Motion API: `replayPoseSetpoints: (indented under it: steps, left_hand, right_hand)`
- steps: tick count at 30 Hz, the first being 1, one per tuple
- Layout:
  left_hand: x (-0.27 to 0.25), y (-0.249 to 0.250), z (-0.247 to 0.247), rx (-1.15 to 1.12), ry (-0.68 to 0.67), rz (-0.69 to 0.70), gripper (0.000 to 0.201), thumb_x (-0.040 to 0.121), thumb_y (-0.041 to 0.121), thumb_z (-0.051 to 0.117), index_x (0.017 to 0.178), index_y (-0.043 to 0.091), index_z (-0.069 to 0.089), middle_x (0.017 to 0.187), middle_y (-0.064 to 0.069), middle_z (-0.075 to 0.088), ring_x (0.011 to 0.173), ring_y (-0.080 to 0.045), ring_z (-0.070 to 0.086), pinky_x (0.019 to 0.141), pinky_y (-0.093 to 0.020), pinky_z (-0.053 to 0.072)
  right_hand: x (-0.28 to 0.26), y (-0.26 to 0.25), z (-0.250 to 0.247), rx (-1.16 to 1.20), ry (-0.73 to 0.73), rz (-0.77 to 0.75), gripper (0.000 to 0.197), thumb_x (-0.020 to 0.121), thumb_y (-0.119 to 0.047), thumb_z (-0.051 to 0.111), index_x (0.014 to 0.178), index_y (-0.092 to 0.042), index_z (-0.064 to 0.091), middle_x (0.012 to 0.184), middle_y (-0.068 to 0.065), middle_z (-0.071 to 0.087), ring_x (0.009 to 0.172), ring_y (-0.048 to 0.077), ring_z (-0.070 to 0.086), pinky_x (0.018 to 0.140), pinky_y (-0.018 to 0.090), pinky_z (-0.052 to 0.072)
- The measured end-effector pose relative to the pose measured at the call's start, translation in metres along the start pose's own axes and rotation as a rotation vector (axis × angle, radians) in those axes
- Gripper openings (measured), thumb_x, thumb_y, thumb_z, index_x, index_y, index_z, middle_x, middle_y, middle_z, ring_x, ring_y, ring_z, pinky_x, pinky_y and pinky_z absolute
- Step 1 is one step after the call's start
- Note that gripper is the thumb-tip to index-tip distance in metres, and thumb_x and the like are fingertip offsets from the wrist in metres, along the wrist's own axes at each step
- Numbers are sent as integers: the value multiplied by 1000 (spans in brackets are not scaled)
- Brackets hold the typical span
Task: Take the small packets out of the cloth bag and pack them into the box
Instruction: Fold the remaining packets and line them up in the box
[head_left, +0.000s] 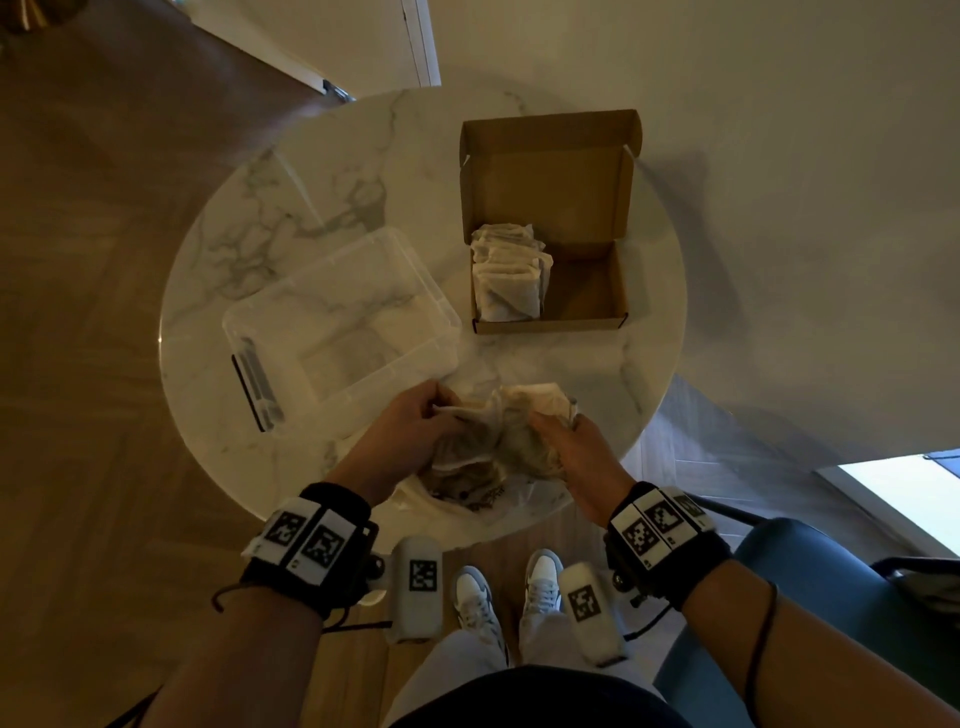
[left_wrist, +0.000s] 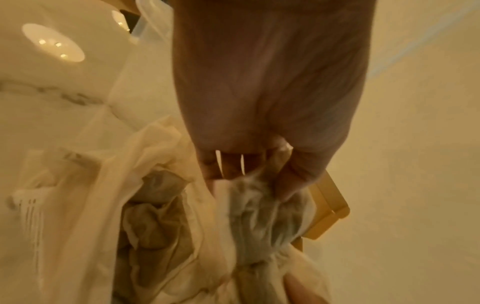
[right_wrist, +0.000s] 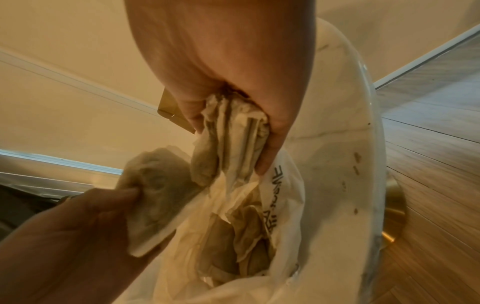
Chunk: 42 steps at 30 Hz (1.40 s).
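A white cloth bag (head_left: 415, 493) with dark print lies open at the near edge of the round marble table (head_left: 249, 244). Both hands are at its mouth. My left hand (head_left: 421, 410) pinches one crumpled packet (left_wrist: 262, 205) between thumb and fingers. My right hand (head_left: 561, 431) grips a bunch of packets (right_wrist: 231, 133) just above the bag (right_wrist: 285, 185). More packets (right_wrist: 233, 236) lie inside it. The open cardboard box (head_left: 550, 326) stands at the far right of the table, with a stack of pale packets (head_left: 506, 275) filling its left part.
A clear plastic container (head_left: 343, 322) sits left of the box, close to my left hand. A blue chair (head_left: 831, 623) stands at the lower right beside the table. My feet are below the table's near edge.
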<state>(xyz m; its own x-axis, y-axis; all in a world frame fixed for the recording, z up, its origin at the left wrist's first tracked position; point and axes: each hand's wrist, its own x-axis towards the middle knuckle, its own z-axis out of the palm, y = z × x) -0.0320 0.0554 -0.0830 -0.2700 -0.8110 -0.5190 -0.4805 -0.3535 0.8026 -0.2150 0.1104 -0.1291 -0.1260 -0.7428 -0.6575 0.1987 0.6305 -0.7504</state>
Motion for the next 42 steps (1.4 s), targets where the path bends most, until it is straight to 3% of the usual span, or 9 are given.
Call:
replayPoseSetpoints:
  steps: [5, 11, 15, 21, 25, 28, 31, 35, 42]
  left_hand:
    - [-5, 11, -2, -359, -100, 43, 21, 91, -7, 50, 80, 10, 55, 78, -7, 57, 74, -16, 55, 67, -27, 46]
    - [7, 26, 15, -22, -44, 37, 8, 91, 8, 60, 91, 14, 65, 90, -8, 68, 86, -21, 62, 81, -37, 51]
    - [8, 25, 11, -136, 46, -89, 10, 90, 23, 66, 96, 15, 65, 90, -5, 67, 82, -18, 61, 70, -30, 47]
    - [-2, 24, 0, -53, -51, -300, 22, 94, 25, 61, 102, 5, 66, 92, -13, 65, 73, -19, 62, 53, -22, 51]
    - [0, 32, -6, 80, 130, -71, 25, 96, 25, 57, 84, 5, 66, 77, -9, 60, 69, -18, 55, 61, -30, 45]
    - [0, 44, -6, 336, 349, 363, 28, 97, 20, 54, 75, 5, 63, 68, -2, 55, 64, -11, 48, 62, -29, 37]
    - [-4, 45, 4, 560, 406, 692, 23, 94, 22, 54, 90, 10, 72, 86, -1, 64, 78, -17, 52, 66, -30, 41]
    - [-7, 14, 29, 887, 274, 765, 20, 89, 26, 55, 91, 19, 74, 93, 1, 63, 83, -22, 50, 70, -39, 44]
    - [-14, 2, 33, 970, 203, 820, 21, 86, 31, 55, 97, 27, 73, 97, 5, 60, 89, -18, 45, 70, -32, 38]
  right_hand:
    - [-2, -5, 3, -9, 7, 14, 32, 93, -26, 58, 116, -4, 59, 120, 19, 64, 108, 34, 63, 94, 46, 51]
    - [-7, -15, 8, 228, -170, 156, 39, 96, -23, 50, 127, 1, 53, 121, 12, 60, 82, 21, 63, 72, 32, 52]
    - [-8, -11, 5, 417, -270, 251, 41, 98, -34, 45, 128, -8, 57, 118, 21, 66, 99, 28, 67, 82, 35, 57]
    - [-7, -8, 6, 473, -249, 257, 38, 97, -25, 45, 129, -7, 55, 113, 18, 67, 94, 27, 67, 77, 34, 57]
    - [-5, -10, 9, 388, -240, 219, 36, 96, -29, 50, 121, -4, 58, 100, 16, 69, 84, 23, 68, 75, 31, 56]
    - [-3, -11, 10, 344, -212, 203, 38, 97, -33, 49, 122, -5, 58, 98, 9, 68, 82, 19, 66, 75, 31, 55]
    - [-2, -13, 11, 403, -235, 217, 44, 99, -37, 43, 126, -6, 59, 114, 18, 68, 94, 25, 68, 83, 36, 56]
    - [-3, -20, 12, 482, -317, 206, 52, 100, -47, 30, 111, -10, 64, 98, 14, 73, 86, 23, 70, 79, 35, 56]
    - [0, -20, 6, 519, -407, 173, 71, 93, -63, 25, 108, -7, 66, 96, 18, 72, 84, 25, 71, 76, 37, 57]
